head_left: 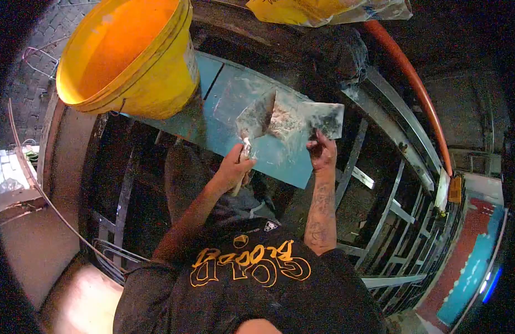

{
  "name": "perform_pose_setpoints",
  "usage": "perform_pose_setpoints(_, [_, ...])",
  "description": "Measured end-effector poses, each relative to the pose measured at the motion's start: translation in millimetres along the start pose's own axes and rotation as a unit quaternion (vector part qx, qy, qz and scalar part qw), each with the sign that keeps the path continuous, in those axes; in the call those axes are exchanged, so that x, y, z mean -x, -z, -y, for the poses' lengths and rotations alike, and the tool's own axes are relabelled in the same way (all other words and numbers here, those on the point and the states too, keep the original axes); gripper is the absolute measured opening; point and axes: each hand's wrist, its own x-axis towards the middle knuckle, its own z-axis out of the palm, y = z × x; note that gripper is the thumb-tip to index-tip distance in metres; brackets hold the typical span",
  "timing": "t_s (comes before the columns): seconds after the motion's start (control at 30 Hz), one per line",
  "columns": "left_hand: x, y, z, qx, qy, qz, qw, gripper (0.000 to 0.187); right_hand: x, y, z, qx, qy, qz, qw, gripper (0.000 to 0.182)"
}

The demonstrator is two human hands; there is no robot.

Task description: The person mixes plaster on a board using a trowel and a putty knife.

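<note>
My left hand is closed round the handle of a pointed trowel, whose blade is smeared with pale material. My right hand grips the lower edge of a flat rectangular scraper with dark and whitish smears. Between the two blades lies a heap of crumbly, pale plaster-like material. Under it is a light blue board, streaked with the same stuff. The fingertips of my right hand look dark and are partly in shadow.
A yellow bucket, orange-lit inside, stands tilted in view on the board's left end. Part of a yellow bag shows at the top. An orange pipe curves down the right, beside metal framing. Open gaps lie between the bars.
</note>
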Motion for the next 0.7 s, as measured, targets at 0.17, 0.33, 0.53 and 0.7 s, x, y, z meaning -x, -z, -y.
perform_pose_setpoints(0.17, [-6,-1,11,-0.132,-0.051,-0.035,0.989,0.034,-31,51,-17,0.38,0.195,0.031,0.904,0.016])
perform_pose_setpoints(0.33, [0,-15,4,-0.195,-0.044,-0.032,0.979,0.036,-23,11,-27,0.354,0.194,-0.034,0.914,0.016])
perform_pose_setpoints(0.53, [1,-29,1,-0.36,-0.106,-0.076,0.924,0.033,-3,-21,-14,0.437,0.182,0.028,0.881,0.02])
perform_pose_setpoints(0.7, [4,-39,1,-0.42,-0.131,-0.078,0.894,0.035,8,-43,-25,0.394,0.159,-0.005,0.905,0.021])
